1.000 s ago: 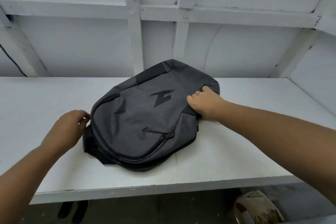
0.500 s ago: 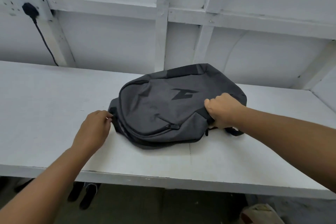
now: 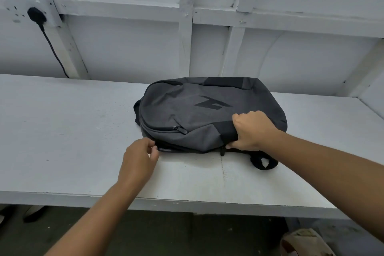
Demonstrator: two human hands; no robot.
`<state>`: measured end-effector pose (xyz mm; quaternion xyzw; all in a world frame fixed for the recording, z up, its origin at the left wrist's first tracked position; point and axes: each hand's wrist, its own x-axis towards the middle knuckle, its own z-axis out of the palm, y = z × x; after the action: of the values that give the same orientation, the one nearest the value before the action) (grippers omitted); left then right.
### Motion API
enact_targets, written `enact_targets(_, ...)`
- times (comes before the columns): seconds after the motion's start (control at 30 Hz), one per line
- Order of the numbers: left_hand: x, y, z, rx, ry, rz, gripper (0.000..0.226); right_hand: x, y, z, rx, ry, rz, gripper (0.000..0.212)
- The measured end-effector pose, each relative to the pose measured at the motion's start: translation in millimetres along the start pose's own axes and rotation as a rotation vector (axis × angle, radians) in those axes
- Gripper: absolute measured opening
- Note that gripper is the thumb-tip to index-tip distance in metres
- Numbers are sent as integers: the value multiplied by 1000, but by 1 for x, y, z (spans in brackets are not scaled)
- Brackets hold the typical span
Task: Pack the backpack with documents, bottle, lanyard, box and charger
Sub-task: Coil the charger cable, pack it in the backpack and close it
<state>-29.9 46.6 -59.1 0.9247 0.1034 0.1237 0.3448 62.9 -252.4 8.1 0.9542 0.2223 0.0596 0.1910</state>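
Note:
A dark grey backpack [image 3: 199,110] with a black logo lies flat on the white table [image 3: 62,131], its front pocket zipped. My right hand [image 3: 252,131] grips the backpack's near right edge on a black panel. My left hand [image 3: 140,158] pinches something small at the near left edge of the backpack, apparently a zipper pull; the pull itself is hidden by my fingers. A black strap loop [image 3: 264,162] pokes out from under the bag on the right. No documents, bottle, lanyard, box or charger are in view.
A black plug and cable [image 3: 37,16] hang on the white wall at the far left. A light-coloured object [image 3: 305,243] sits on the floor below the table's front right edge. Dark footwear [image 3: 33,214] lies on the floor at the left.
The backpack has turned so its long side faces me. My left hand slid along the near edge toward the right. My right hand kept its grip and moved nearer me.

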Motion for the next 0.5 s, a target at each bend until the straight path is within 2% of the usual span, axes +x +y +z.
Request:
enact_targets(0.2, -18, 22, 22, -121, -13, -53, 6, -2, -19, -6, 80, 40, 33, 65)
enact_targets(0.5, -44, 68, 69, -200, -159, 36, 7, -4, -55, -17, 153, 83, 34, 65)
